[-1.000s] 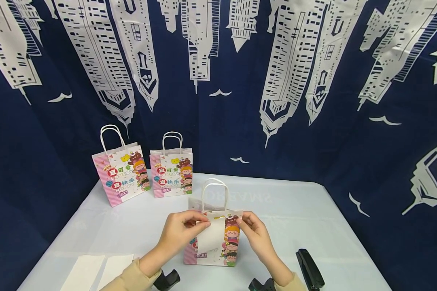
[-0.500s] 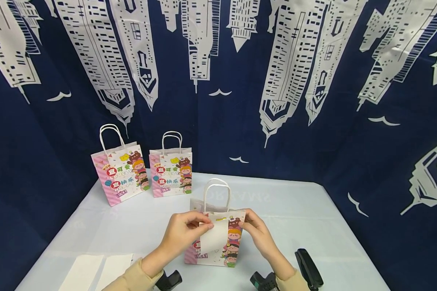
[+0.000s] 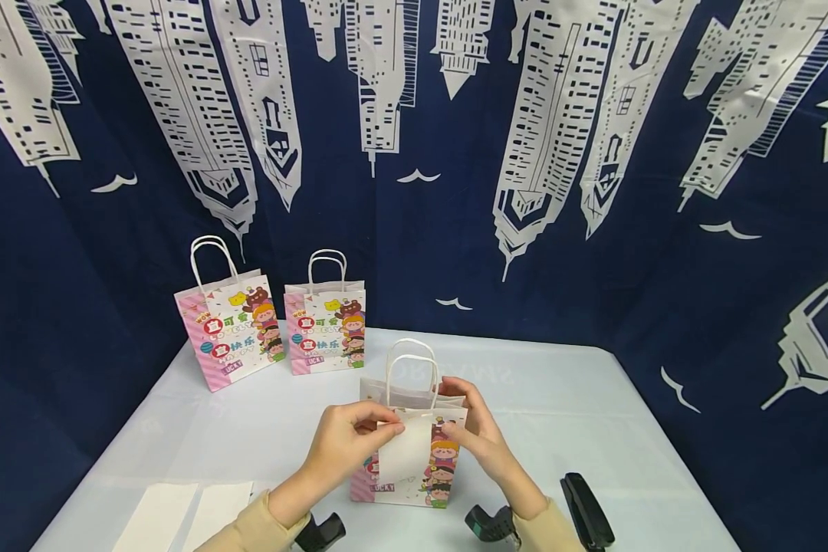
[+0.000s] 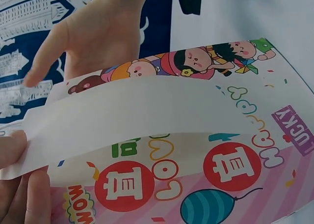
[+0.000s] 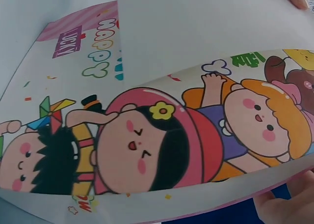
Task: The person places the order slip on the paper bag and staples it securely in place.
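Observation:
My left hand (image 3: 345, 438) pinches the top of a blank white paper strip (image 3: 405, 451) between thumb and fingers. The strip hangs over the front of a small cartoon-printed paper gift bag (image 3: 443, 477), upright on the table with twisted white handles. In the left wrist view the strip (image 4: 132, 108) bows away from the bag's printed face (image 4: 235, 165). My right hand (image 3: 481, 438) is around the bag's top right corner, fingers behind, thumb in front. Its thumb stands apart from the bag in the left wrist view. The right wrist view shows its fingers (image 5: 287, 199) beside the bag edge.
Two matching gift bags, one (image 3: 231, 330) at the far left and another (image 3: 325, 330) beside it, stand at the back of the white table (image 3: 538, 429). Two white paper strips (image 3: 155, 517) lie front left. A black stapler (image 3: 586, 510) lies front right.
My right hand has shifted from the bag's right edge up and around its top corner, and its fingers have spread. The left hand and strip moved slightly right with the bag.

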Motion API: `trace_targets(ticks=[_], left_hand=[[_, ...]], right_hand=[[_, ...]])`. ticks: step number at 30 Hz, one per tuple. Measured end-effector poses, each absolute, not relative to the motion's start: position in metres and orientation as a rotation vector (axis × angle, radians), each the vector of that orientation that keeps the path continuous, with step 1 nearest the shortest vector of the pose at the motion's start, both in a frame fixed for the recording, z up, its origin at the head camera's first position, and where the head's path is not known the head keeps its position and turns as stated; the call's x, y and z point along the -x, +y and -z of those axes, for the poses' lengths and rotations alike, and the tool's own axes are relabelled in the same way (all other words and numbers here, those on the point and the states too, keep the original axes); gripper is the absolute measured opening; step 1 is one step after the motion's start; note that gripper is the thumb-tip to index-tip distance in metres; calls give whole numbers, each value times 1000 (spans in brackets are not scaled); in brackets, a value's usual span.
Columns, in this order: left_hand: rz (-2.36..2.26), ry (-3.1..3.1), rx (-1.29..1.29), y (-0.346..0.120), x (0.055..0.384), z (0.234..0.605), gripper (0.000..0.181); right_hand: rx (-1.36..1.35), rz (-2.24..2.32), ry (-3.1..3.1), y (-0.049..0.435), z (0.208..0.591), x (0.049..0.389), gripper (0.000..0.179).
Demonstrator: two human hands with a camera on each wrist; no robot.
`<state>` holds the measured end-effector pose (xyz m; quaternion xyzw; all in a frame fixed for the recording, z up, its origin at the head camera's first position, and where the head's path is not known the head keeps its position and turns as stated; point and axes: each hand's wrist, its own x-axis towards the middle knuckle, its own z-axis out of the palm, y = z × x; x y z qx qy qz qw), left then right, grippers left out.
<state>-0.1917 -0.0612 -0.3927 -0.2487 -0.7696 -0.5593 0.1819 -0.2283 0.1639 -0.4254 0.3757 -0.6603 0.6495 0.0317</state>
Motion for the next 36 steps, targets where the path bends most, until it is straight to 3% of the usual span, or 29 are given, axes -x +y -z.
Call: trace_targets(ticks=[7, 21, 36], left_hand=[[1566, -2159, 695, -60, 192, 392, 7], [1523, -2182, 661, -57, 193, 394, 10], [1448, -2202, 574, -67, 191, 389, 14]], right_hand=[[-1017, -1879, -2069, 159, 418, 232, 69], [-815, -1889, -2106, 145, 402, 222, 35], [-721, -1854, -2122, 143, 405, 220, 18]])
